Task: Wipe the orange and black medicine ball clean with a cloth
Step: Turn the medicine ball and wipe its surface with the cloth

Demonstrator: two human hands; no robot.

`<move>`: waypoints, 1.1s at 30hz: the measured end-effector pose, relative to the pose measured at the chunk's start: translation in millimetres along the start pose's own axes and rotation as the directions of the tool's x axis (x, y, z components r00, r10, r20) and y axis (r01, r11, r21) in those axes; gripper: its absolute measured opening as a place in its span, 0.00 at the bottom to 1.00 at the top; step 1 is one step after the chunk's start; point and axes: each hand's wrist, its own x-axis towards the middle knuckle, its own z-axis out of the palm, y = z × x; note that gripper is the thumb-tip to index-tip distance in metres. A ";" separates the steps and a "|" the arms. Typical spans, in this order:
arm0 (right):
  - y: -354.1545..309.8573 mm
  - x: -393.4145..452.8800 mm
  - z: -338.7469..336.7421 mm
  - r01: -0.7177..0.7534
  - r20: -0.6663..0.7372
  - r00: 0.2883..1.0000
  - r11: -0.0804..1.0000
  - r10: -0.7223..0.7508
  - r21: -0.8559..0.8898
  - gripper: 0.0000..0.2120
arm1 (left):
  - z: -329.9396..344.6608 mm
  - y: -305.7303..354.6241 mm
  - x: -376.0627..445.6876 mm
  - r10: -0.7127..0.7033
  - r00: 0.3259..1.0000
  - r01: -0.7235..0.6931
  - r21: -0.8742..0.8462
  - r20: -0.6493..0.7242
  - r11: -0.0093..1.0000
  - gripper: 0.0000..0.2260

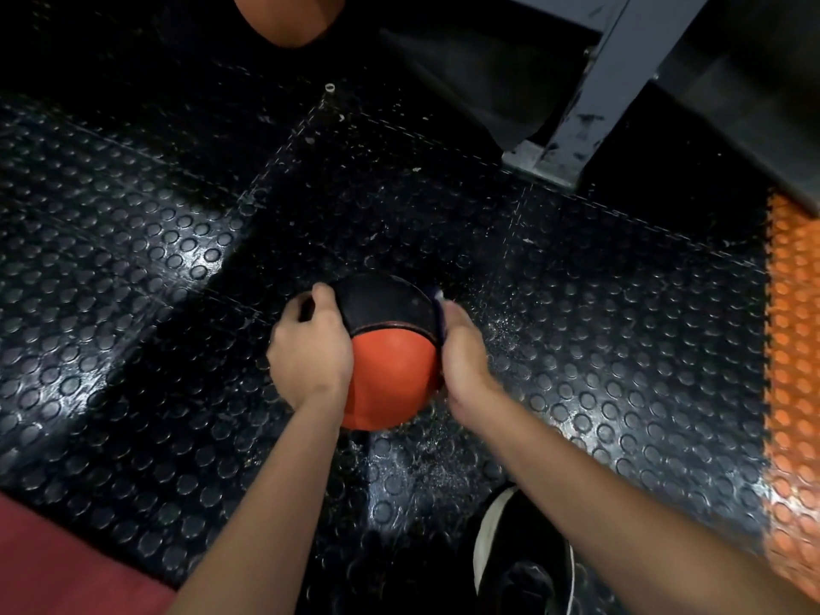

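The orange and black medicine ball [388,348] sits on the studded black floor in the middle of the view, its black half away from me and its orange half toward me. My left hand [310,348] grips the ball's left side with curled fingers. My right hand [463,352] presses a purple cloth [437,304] against the ball's right side. Only a thin strip of the cloth shows past my fingers.
A grey metal rack post [590,95] with a base plate stands at the back right. An orange studded mat strip [794,370] runs along the right edge. Another orange ball [288,15] lies at the top. My black shoe [519,548] is below the right forearm.
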 end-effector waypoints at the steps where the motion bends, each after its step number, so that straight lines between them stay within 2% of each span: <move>1: 0.4 -3.6 2.6 0.143 -0.020 0.989 0.988 -0.145 -0.056 0.15 | -1.0 0.3 0.8 -0.005 1.000 0.005 -0.005 0.002 1.000 0.21; 2: -0.7 -10.0 5.6 0.270 -0.013 0.962 0.957 -0.273 -0.110 0.14 | -3.2 -0.3 2.2 -0.011 1.000 0.011 -0.012 0.002 1.000 0.20; 4: -1.7 -17.8 6.7 0.467 0.087 0.884 0.856 -0.459 -0.221 0.15 | -7.4 -2.7 4.0 -0.021 1.000 0.022 -0.031 0.009 0.999 0.20; 6: 3.7 -16.5 3.6 0.542 0.175 0.840 0.798 -0.513 -0.265 0.15 | -9.0 -4.6 4.6 -0.031 0.999 0.032 -0.058 0.020 0.998 0.20; 7: 9.1 -11.9 0.1 0.515 0.166 0.857 0.821 -0.488 -0.245 0.15 | -9.0 -5.3 4.6 -0.035 0.999 0.037 -0.066 0.023 0.997 0.19; 8: 9.2 -9.4 -3.2 0.422 0.144 0.905 0.887 -0.401 -0.188 0.14 | -8.5 -5.3 4.7 -0.036 0.999 0.037 -0.069 0.026 0.997 0.19; 10: 9.3 3.3 -10.1 0.113 0.109 0.989 0.990 -0.103 -0.089 0.17 | -5.7 -4.3 3.8 -0.021 0.999 0.022 -0.056 0.025 0.998 0.20; 12: 7.0 11.7 -14.0 -0.083 0.124 0.987 0.988 0.099 -0.127 0.22 | -3.7 -2.8 1.7 -0.011 1.000 0.012 -0.039 0.021 0.999 0.20; 13: 6.2 14.4 -13.6 -0.098 0.098 0.989 0.987 0.111 -0.124 0.22 | -3.4 -2.0 1.5 -0.011 1.000 0.012 -0.039 0.019 0.999 0.20; 14: 4.0 12.1 -10.7 -0.039 0.089 0.995 0.994 0.049 -0.107 0.21 | -3.6 -0.9 1.7 -0.014 1.000 0.015 -0.040 0.018 0.999 0.20; 16: 1.0 -3.2 -1.2 0.204 0.070 0.978 0.969 -0.196 -0.142 0.15 | -5.4 -0.6 4.4 -0.028 0.999 0.028 -0.040 0.016 0.999 0.19; 17: 2.0 -12.5 2.7 0.330 0.079 0.944 0.925 -0.321 -0.189 0.14 | -7.1 -1.5 6.6 -0.037 0.999 0.037 -0.050 0.015 0.998 0.19; 19: 4.4 -26.4 8.0 0.565 0.161 0.824 0.764 -0.544 -0.311 0.17 | -10.8 -4.1 11.2 -0.052 0.999 0.053 -0.072 0.017 0.996 0.18; 20: 6.7 -26.8 7.6 0.632 0.211 0.771 0.681 -0.601 -0.370 0.19 | -11.3 -4.7 12.2 -0.056 0.998 0.057 -0.077 0.021 0.995 0.18; 21: 9.8 -23.4 6.3 0.660 0.241 0.747 0.644 -0.620 -0.387 0.20 | -11.1 -5.0 12.1 -0.054 0.998 0.056 -0.080 0.022 0.995 0.18; 22: 12.9 -16.0 4.1 0.647 0.240 0.760 0.669 -0.604 -0.366 0.20 | -10.1 -5.0 11.4 -0.046 0.999 0.048 -0.079 0.021 0.996 0.18; 23: 12.0 -9.6 2.9 0.592 0.194 0.806 0.750 -0.559 -0.295 0.19 | -8.5 -4.7 9.8 -0.035 0.999 0.037 -0.071 0.018 0.997 0.18; 24: 9.4 -4.2 1.4 0.487 0.128 0.873 0.852 -0.471 -0.190 0.18 | -6.7 -4.1 7.4 -0.025 1.000 0.026 -0.052 0.013 0.998 0.19; 26: 2.0 5.8 -5.1 0.152 0.066 0.987 0.988 -0.149 -0.031 0.18 | -2.5 -2.5 2.4 0.001 1.000 -0.001 -0.010 0.008 1.000 0.20; 28: -3.9 10.4 -11.5 -0.145 0.102 0.984 0.988 0.149 -0.046 0.18 | -0.8 -1.1 -2.2 0.017 1.000 -0.018 0.010 0.010 1.000 0.20; 29: -3.1 12.5 -13.4 -0.234 0.101 0.966 0.971 0.239 -0.055 0.18 | -0.5 -0.5 -3.6 0.022 1.000 -0.023 0.016 0.011 1.000 0.21; 30: -2.9 12.9 -13.4 -0.265 0.083 0.960 0.964 0.267 -0.033 0.18 | -0.1 0.0 -4.3 0.025 1.000 -0.026 0.021 0.011 0.999 0.21; 31: -2.0 12.4 -11.7 -0.230 0.064 0.971 0.973 0.228 0.011 0.17 | 0.3 0.4 -4.3 0.028 1.000 -0.028 0.023 0.011 0.999 0.21; 33: 1.0 5.5 -3.2 0.013 0.034 0.999 1.000 -0.014 0.027 0.14 | -0.2 0.3 -3.3 0.026 1.000 -0.026 0.020 0.005 0.999 0.21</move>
